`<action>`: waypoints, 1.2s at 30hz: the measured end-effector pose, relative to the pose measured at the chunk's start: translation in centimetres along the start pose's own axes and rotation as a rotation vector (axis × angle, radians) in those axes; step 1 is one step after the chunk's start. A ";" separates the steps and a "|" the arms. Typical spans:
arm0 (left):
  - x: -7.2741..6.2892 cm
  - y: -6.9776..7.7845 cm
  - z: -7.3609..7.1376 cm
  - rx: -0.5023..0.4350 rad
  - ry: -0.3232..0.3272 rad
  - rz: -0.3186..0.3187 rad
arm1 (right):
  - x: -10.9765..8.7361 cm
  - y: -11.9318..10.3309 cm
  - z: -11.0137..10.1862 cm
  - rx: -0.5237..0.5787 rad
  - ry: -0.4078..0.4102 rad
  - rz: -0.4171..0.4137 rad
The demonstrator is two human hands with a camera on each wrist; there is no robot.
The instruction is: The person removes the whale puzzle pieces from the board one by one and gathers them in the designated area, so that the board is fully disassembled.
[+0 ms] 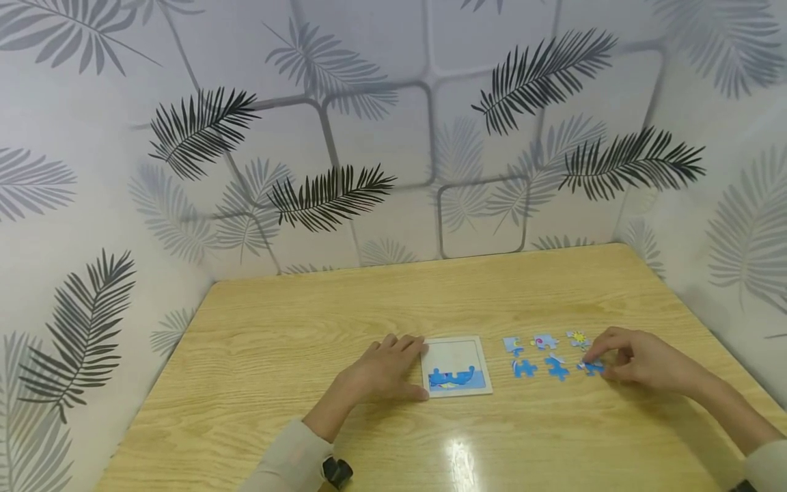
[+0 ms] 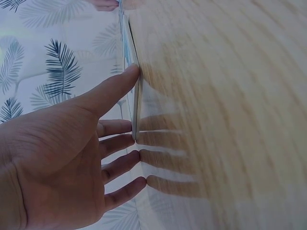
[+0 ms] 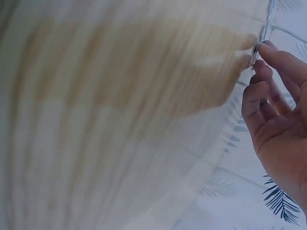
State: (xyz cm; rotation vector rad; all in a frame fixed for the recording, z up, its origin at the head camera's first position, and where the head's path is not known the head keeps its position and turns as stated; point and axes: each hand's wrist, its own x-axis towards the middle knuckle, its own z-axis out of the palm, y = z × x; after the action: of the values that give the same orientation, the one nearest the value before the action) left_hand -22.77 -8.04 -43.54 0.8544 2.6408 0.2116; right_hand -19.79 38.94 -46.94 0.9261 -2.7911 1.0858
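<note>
A square white puzzle tray (image 1: 455,351) lies on the table, its lower part filled with blue picture pieces (image 1: 456,378). My left hand (image 1: 387,370) rests at the tray's left edge, thumb by the near corner and fingers spread along the side. In the left wrist view those fingers (image 2: 121,164) are fairly straight, their tips down at the tabletop. To the right, my right hand (image 1: 642,359) pinches a blue jigsaw piece (image 1: 593,368) between thumb and fingers, low over the table. The fingers partly cover that piece.
Several loose jigsaw pieces lie in two rows between tray and right hand, among them a sun piece (image 1: 578,337), a pink-marked piece (image 1: 544,341) and a blue piece (image 1: 525,368). The wooden table (image 1: 277,355) meets a leaf-patterned wall covering (image 1: 381,225) at back and sides.
</note>
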 end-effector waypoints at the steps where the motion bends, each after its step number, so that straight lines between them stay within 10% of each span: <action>1: 0.0 0.0 0.0 -0.001 0.001 0.000 | 0.0 0.0 0.0 0.002 0.004 0.003; 9: 0.1 -0.2 0.2 0.000 0.005 -0.002 | 1.7 -2.2 0.3 0.125 -0.030 0.106; 36: 0.4 0.0 0.1 -0.004 0.003 -0.020 | 13.3 -9.9 9.5 0.296 -0.254 0.012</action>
State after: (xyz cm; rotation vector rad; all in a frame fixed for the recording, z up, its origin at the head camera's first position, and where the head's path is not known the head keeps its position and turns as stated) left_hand -23.06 -7.82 -43.77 0.8266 2.6499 0.2132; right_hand -23.64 20.33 -45.23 1.1483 -2.8812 1.5145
